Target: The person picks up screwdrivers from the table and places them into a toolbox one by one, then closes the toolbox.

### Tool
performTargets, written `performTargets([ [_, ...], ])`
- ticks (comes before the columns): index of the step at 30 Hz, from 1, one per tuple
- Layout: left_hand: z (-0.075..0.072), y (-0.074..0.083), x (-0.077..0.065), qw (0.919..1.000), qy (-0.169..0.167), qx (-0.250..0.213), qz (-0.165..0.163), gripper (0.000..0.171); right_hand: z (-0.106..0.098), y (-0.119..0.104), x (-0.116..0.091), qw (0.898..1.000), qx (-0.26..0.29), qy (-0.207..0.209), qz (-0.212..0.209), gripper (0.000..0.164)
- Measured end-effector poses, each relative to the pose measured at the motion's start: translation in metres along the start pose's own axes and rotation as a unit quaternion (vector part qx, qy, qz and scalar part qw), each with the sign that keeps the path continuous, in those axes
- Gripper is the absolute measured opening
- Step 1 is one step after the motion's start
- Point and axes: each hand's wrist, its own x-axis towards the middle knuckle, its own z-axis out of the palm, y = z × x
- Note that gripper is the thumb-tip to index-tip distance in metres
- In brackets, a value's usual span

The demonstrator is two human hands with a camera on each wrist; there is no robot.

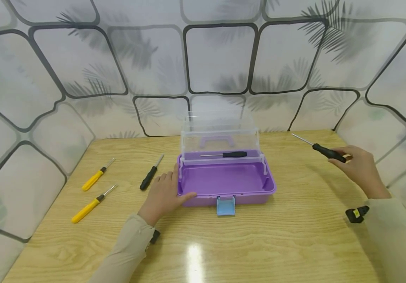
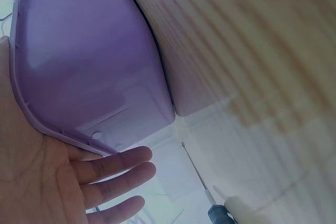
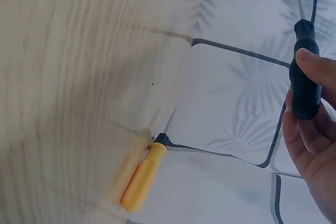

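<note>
In the head view I count five screwdrivers: three have black handles and two have yellow handles. One black screwdriver point(image 1: 328, 152) is in the right hand point(image 1: 359, 167), which is raised above the right side of the wooden table point(image 1: 295, 239); the thumb and the fingers grasp the handle, and the metal shaft points up and to the left. A second black screwdriver point(image 1: 235, 154) lies crosswise at the rear of the single purple box point(image 1: 227, 199), near its clear lid point(image 1: 220, 133), but I cannot tell what exactly bears it. A third black screwdriver point(image 1: 148, 177) rests on the table, to the left of the box. Farther left lie two yellow screwdrivers point(image 1: 89, 208), one nearer and one farther, well apart from the box. The right wrist view shows one yellow-handled screwdriver point(image 3: 144, 177) beside the wall; whether it is one of these two, I cannot tell. The left hand point(image 1: 164, 192) touches the left front corner of the box, its fingers extended and not clenched, the thumb reaching along the front rim. The box has one blue latch point(image 1: 226, 206), hanging down in front. On the black device point(image 1: 357, 214) at the right wrist there is one small yellow label, too small for reading.
</note>
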Motion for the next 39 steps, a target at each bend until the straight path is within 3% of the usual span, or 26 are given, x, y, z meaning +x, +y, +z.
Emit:
performTargets([
  [17, -0.001, 0.001, -0.001, 1.0000, 0.006, 0.003, -0.002, 0.110, -0.001, -0.017, 0.007, 0.997, -0.030, 0.026, -0.070, 0.032],
  [39, -0.004, 0.003, -0.003, 1.0000, 0.007, 0.002, 0.002, 0.109, 0.012, -0.035, 0.023, 0.994, -0.022, 0.035, -0.105, 0.036],
])
